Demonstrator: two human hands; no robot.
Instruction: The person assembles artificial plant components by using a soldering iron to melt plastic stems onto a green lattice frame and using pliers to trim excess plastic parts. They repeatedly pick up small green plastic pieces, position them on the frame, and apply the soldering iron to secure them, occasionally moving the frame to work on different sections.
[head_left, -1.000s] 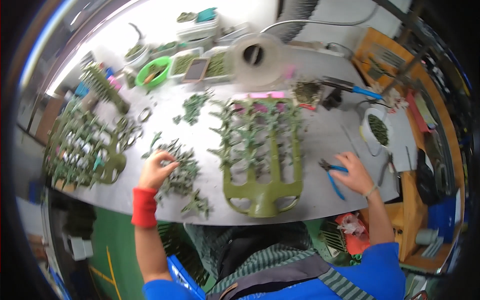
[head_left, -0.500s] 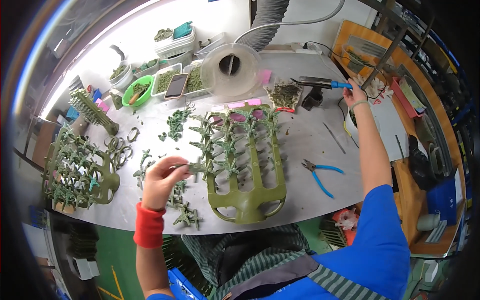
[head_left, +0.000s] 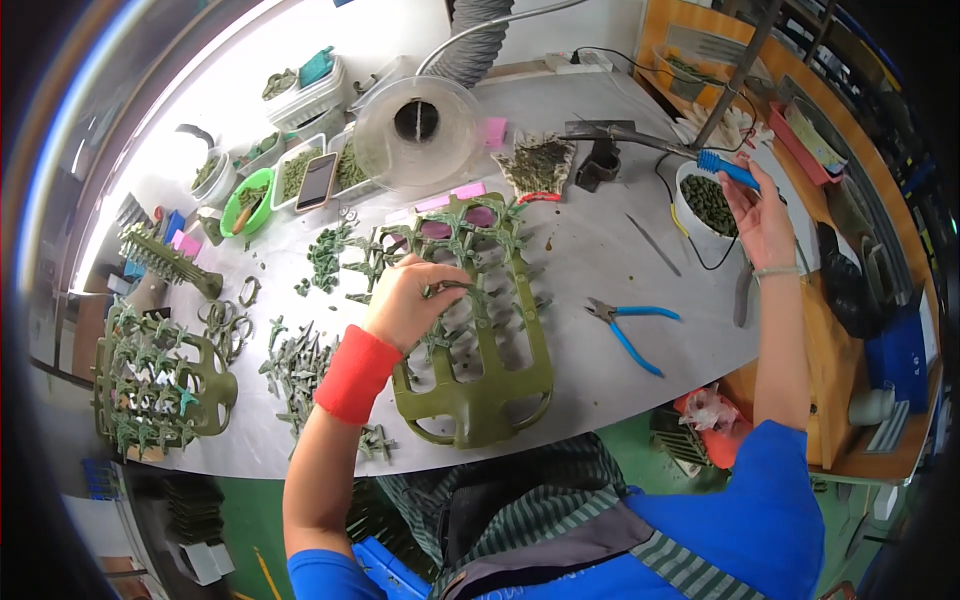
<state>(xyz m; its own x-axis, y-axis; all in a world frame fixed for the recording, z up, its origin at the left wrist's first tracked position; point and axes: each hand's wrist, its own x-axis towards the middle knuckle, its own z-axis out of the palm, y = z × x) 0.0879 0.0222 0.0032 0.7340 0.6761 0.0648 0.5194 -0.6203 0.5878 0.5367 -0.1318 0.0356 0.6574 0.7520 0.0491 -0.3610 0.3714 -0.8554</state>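
Observation:
My left hand [head_left: 408, 305], with a red wristband [head_left: 358, 374], pinches a small green branched piece [head_left: 452, 287]. It is over the olive-green rack [head_left: 475, 398], whose upright bars carry rows of similar pieces. On the right, my right hand [head_left: 768, 222] grips the blue ribbed handle of a soldering iron [head_left: 730, 169]. The iron's dark metal shaft points left toward a small dark stand [head_left: 598, 165], and its tip is hard to make out. Loose branched pieces [head_left: 300, 375] lie in a heap left of the rack.
Blue-handled cutters [head_left: 635, 325] and a thin metal tool [head_left: 653, 245] lie right of the rack. A white tub of green pellets [head_left: 708, 203] stands near my right hand. Behind are a clear round hood [head_left: 420, 150], a phone [head_left: 317, 181] and a green bowl [head_left: 250, 205]. Another filled rack [head_left: 215, 385] stands left.
My left hand has moved right with the branched piece, from the rack's left edge to over its bars. My right hand has come down and nearer with the soldering iron, which has tilted.

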